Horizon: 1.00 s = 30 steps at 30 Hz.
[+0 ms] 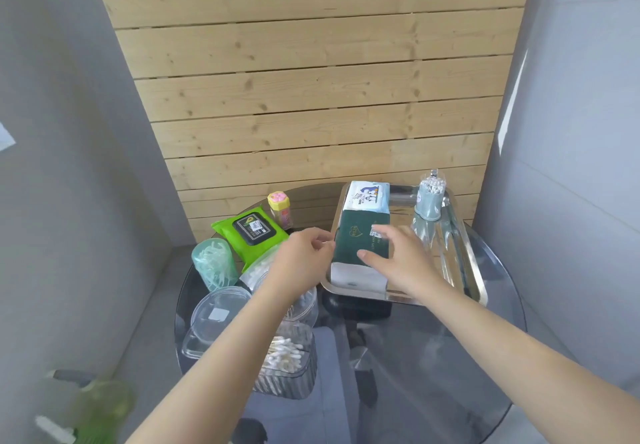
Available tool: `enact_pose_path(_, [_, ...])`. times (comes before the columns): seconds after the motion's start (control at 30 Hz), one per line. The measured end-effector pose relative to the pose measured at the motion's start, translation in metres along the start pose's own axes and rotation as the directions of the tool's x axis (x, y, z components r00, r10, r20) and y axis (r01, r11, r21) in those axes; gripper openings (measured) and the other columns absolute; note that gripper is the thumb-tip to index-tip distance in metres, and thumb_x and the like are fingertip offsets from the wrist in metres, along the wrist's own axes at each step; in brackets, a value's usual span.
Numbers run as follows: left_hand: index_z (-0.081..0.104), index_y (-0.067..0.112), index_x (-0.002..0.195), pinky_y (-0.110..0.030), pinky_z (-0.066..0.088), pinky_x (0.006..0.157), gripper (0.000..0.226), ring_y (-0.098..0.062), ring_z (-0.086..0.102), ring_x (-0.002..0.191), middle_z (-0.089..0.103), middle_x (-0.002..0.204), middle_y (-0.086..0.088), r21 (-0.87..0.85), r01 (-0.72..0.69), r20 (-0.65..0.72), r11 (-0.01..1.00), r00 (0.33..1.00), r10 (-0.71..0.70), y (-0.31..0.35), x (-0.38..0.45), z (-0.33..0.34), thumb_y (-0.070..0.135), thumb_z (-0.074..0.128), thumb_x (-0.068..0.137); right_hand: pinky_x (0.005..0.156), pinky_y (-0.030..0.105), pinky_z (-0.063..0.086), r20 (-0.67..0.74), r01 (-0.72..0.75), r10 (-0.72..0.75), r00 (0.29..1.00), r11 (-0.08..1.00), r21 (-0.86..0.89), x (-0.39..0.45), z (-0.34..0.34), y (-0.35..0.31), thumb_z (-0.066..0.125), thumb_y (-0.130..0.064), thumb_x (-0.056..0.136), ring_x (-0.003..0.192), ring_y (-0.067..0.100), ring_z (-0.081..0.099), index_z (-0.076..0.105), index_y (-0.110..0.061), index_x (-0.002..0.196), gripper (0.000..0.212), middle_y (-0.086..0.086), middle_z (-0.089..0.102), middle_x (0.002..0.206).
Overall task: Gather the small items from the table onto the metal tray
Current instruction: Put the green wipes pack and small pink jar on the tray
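On the metal tray [465, 253], a dark green tissue pack [360, 243] lies in front of a white wipes pack [367, 196], with a cotton swab jar [430, 198] at the far right corner. Both hands flank the green pack: the right hand [401, 260] rests spread-fingered on its top, the left hand [304, 253] touches its left edge with fingers loosely curled. Left of the tray, a green wipes pack [251, 236] lies on the glass table [433, 357].

No words can be read here. The green pack [250, 235] has a black label with a small white sticker, the dark green pack [360, 239] has a gold mark, and the white pack [367, 197] has a cartoon, all too blurry to read
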<state>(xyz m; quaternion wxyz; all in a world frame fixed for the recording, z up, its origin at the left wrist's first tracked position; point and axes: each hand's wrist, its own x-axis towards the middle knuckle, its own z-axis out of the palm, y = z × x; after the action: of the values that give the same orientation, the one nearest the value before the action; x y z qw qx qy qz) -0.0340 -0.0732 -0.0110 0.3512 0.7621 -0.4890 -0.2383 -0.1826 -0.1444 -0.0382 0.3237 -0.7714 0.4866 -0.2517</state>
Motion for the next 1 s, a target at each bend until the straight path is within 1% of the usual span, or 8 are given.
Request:
enact_pose_path(0.07, [0.068,0.019,0.108,-0.025,0.044,0.067,0.024,-0.019,0.061,0.088,0.065,0.091,0.003,0.045,0.013,-0.045,0.999,0.999,-0.011,-0.01,-0.007,-0.012,0.019,0.051,0.091,0.095,0.025,0.034,0.017,0.073,-0.072,0.997,0.997,-0.028,-0.003,0.01,-0.01,0.064,-0.034,0.084,0.125,0.018,0.045,0.056,-0.021,0.128,0.046,0.002,0.051,0.128])
enact_pose_path(0.17, [0.067,0.025,0.108,-0.037,0.051,0.088,0.026,-0.027,0.063,0.098,0.067,0.103,0.001,0.139,0.038,-0.138,0.99,0.99,-0.019,-0.028,-0.006,-0.024,0.022,0.05,0.088,0.101,0.03,0.035,0.048,0.165,-0.163,0.986,0.985,-0.055,-0.005,0.027,-0.026,0.064,-0.032,0.085,0.123,0.019,0.045,0.065,-0.022,0.117,0.034,0.0,0.058,0.123])
enact_pose_path(0.3, [0.065,0.02,0.117,-0.044,0.045,0.098,0.035,-0.034,0.056,0.112,0.061,0.124,-0.012,0.233,0.082,-0.15,0.969,0.987,-0.048,-0.049,0.017,-0.035,0.025,0.049,0.085,0.089,0.02,0.032,0.155,0.236,-0.228,0.961,0.971,-0.034,0.009,0.047,-0.044,0.059,-0.026,0.089,0.119,0.017,0.049,0.064,-0.019,0.118,0.031,0.0,0.06,0.123])
enact_pose_path(0.47, [0.044,0.006,0.069,-0.038,0.04,0.09,0.021,-0.039,0.045,0.118,0.058,0.111,-0.028,0.26,0.171,-0.096,0.95,0.984,-0.151,-0.054,0.063,-0.052,0.013,0.046,0.089,0.091,0.023,0.037,0.244,0.21,-0.203,0.948,0.978,-0.003,0.05,0.071,-0.066,0.054,-0.024,0.091,0.118,0.018,0.055,0.062,-0.015,0.123,0.034,0.003,0.058,0.13])
enact_pose_path(0.63, [0.052,-0.002,0.12,-0.033,0.038,0.099,0.037,-0.035,0.044,0.126,0.057,0.127,-0.019,0.464,0.255,-0.024,0.848,0.961,-0.276,-0.068,0.113,-0.071,0.023,0.04,0.097,0.095,0.031,0.045,0.329,0.171,-0.128,0.936,0.98,-0.105,0.107,0.101,-0.081,0.053,-0.026,0.091,0.11,0.028,0.06,0.065,-0.004,0.115,0.035,0.015,0.067,0.119])
enact_pose_path(0.8, [0.05,0.005,0.132,-0.033,0.04,0.101,0.056,-0.029,0.05,0.126,0.053,0.138,-0.011,0.565,0.293,0.119,0.772,0.897,-0.427,-0.083,0.138,-0.089,0.046,0.043,0.095,0.052,0.031,0.029,0.469,0.058,0.113,0.876,0.941,-0.334,0.148,0.127,-0.092,0.057,-0.048,0.086,0.057,0.019,0.042,0.044,-0.009,0.061,0.048,0.005,0.042,0.062])
enact_pose_path(0.87, [0.048,0.003,0.134,-0.035,0.043,0.103,0.06,-0.031,0.051,0.126,0.05,0.141,-0.013,0.487,0.347,0.168,0.801,0.863,-0.476,-0.089,0.145,-0.093,0.046,0.051,0.092,0.053,0.028,0.035,0.496,0.011,0.169,0.851,0.94,-0.341,0.156,0.13,-0.095,0.06,-0.051,0.083,0.06,0.017,0.046,0.049,-0.009,0.068,0.046,0.003,0.05,0.069])
enact_pose_path(1.0, [0.047,-0.001,0.135,-0.045,0.05,0.099,0.069,-0.036,0.057,0.12,0.05,0.139,-0.015,0.281,0.441,0.201,0.852,0.842,-0.501,-0.103,0.155,-0.097,0.041,0.067,0.084,0.077,0.034,0.05,0.517,-0.09,0.233,0.824,0.954,-0.287,0.162,0.139,-0.098,0.064,-0.051,0.08,0.092,0.028,0.06,0.049,0.0,0.126,0.07,0.014,0.061,0.117])
